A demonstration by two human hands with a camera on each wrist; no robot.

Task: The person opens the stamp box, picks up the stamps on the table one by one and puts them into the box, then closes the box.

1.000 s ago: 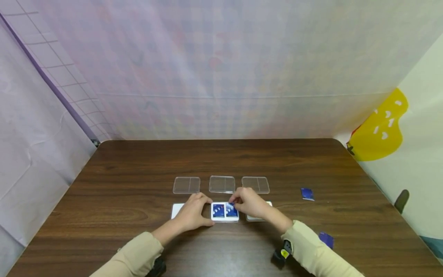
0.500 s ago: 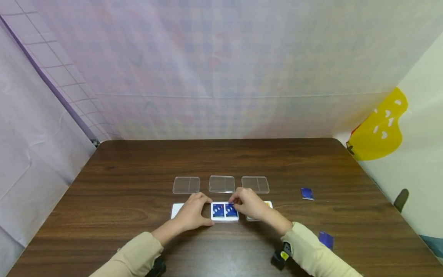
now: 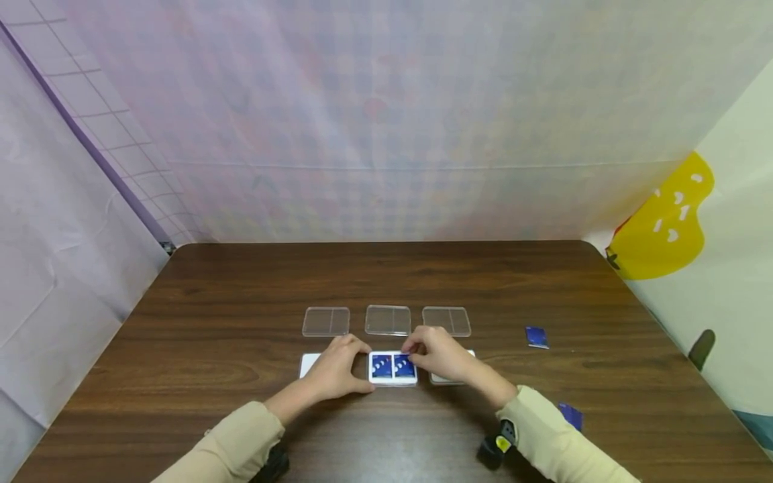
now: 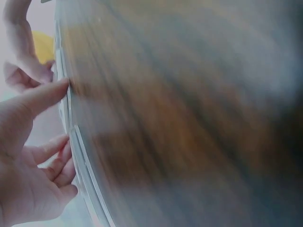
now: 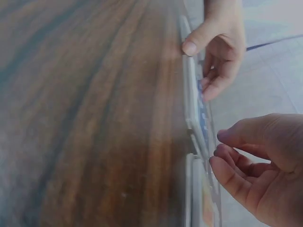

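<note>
White case looks smooth plastic to me, clear trays glossy plastic, wood-grain tabletop kinda shiny, sleeves matt cloth.

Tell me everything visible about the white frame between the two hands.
The white frame lies flat on the table: a shallow, rounded rectangle, plastic-looking, with a white divider between two side-by-side blue cards bearing pale shapes. A thin clear edge shows along its near side. The left hand grips its left end between thumb and finger; the right hand has fingertips by its far right corner, contact unclear.

Pale checked fabric hangs behind a brown wood-grain table
</note>
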